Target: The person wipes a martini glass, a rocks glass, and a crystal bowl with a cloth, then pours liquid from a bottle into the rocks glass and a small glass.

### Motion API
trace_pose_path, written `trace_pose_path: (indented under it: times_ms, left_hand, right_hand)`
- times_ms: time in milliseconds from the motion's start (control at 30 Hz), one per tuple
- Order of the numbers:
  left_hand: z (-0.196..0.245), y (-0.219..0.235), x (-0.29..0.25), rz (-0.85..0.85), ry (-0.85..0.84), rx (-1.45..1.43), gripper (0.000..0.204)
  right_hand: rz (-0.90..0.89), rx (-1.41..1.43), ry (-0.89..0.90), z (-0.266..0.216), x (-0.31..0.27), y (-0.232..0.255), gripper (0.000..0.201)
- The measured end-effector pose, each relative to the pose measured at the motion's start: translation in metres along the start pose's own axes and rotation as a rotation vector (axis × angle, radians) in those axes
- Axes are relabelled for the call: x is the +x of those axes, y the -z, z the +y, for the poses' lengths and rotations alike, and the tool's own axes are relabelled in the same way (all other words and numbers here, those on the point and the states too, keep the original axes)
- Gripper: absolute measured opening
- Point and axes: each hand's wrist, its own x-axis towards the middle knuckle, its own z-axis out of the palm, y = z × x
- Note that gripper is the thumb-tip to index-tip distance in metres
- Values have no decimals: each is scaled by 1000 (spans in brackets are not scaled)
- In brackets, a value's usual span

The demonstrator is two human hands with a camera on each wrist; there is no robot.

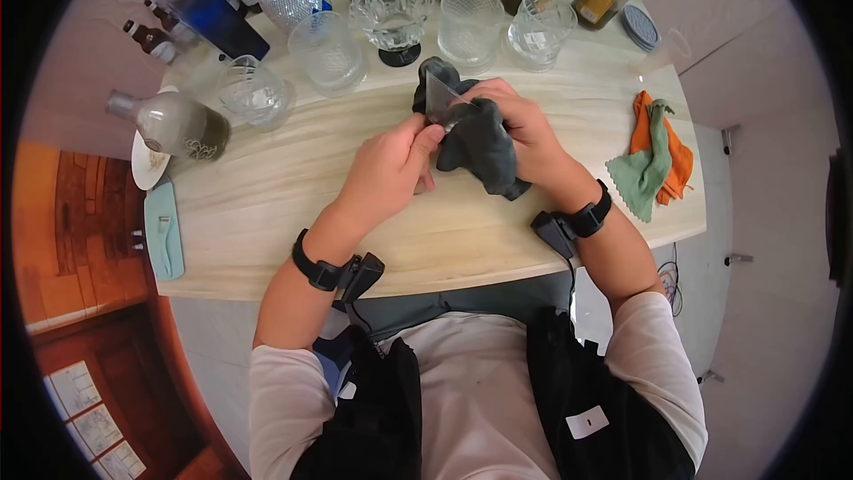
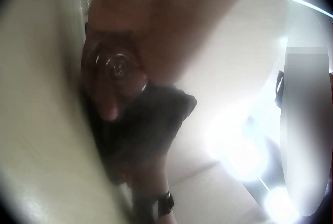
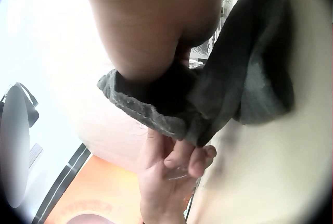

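Near the middle of the table, my left hand [image 1: 384, 169] grips a clear drinking glass [image 1: 441, 100] by its lower end, thumb on the near side. Its sloping, see-through wall stands out against a dark grey cloth [image 1: 480, 147]. The round glass bottom [image 2: 118, 67] shows among the fingers in the left wrist view. My right hand [image 1: 526, 129] holds the cloth bunched around the far side of the glass, and folds of it hang below. In the right wrist view the cloth [image 3: 260, 78] hides most of the glass and the right fingertips.
Behind the hands stand a footed glass bowl [image 1: 391, 18] and several cut-glass tumblers [image 1: 471, 28], with bottles farther back. A stoppered decanter [image 1: 169, 124] leans at the left above a pale teal tray [image 1: 163, 231]. Green and orange cloths [image 1: 653, 156] lie at the right edge.
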Motion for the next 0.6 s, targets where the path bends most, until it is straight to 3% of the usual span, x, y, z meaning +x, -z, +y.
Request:
trace_pose_path:
  times_ms: [33, 67, 133, 167, 233, 367, 433, 467, 533, 600]
  left_hand:
    - [4, -2, -2, 144, -52, 317, 41]
    - [1, -2, -1, 144, -50, 316, 41]
    - [-5, 0, 1, 19, 13, -53, 43]
    - [-5, 4, 2, 20, 11, -54, 43]
    - [0, 13, 2, -281, 162, -576, 48]
    - [-10, 18, 4, -408, 162, -717, 51]
    - [-10, 15, 3, -231, 136, -408, 49]
    - [-9, 11, 2, -233, 137, -407, 49]
    - [-4, 3, -1, 37, 7, 49, 48]
    - [3, 3, -2, 70, -13, 175, 48]
  right_hand:
    - [1, -46, -10, 0, 0, -1, 25]
    - [-1, -45, -11, 1, -1, -1, 25]
    - [-30, -11, -19, 3, -1, 1, 24]
    - [-32, -12, -18, 2, -2, 2, 24]
    - [-31, 138, -48, -3, -2, 3, 24]
    - [-11, 261, -60, 2, -4, 2, 26]
    - [-34, 87, 14, 3, -2, 4, 28]
    - [-32, 87, 13, 3, -1, 4, 28]
    - [-35, -43, 31, 1, 0, 3, 27]
    - [-26, -50, 8, 1, 0, 0, 26]
